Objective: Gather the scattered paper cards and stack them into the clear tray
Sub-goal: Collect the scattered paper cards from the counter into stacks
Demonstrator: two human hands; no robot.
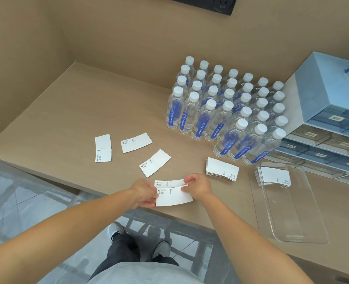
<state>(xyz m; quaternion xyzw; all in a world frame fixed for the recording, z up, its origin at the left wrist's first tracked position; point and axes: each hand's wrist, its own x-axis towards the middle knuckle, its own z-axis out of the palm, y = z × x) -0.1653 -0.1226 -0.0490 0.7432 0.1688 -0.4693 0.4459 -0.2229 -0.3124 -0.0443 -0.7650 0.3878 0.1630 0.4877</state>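
Near the desk's front edge my left hand (144, 194) and my right hand (198, 186) pinch the two ends of a white paper card (174, 196). A second card (169, 183) lies just behind it, under my fingers. Three more white cards are scattered to the left: the far left card (103, 148), the middle card (136, 142) and the nearest card (154, 162). A stack of cards (222, 169) sits on the desk right of my hands. The clear tray (292, 218) lies at the right, with a stack of cards (273, 177) in its far end.
Several rows of water bottles (227, 107) with white caps stand behind the cards. A blue drawer organiser (329, 119) is at the far right, close to the tray. The tan desk (77, 111) ends at a front edge above the grey floor.
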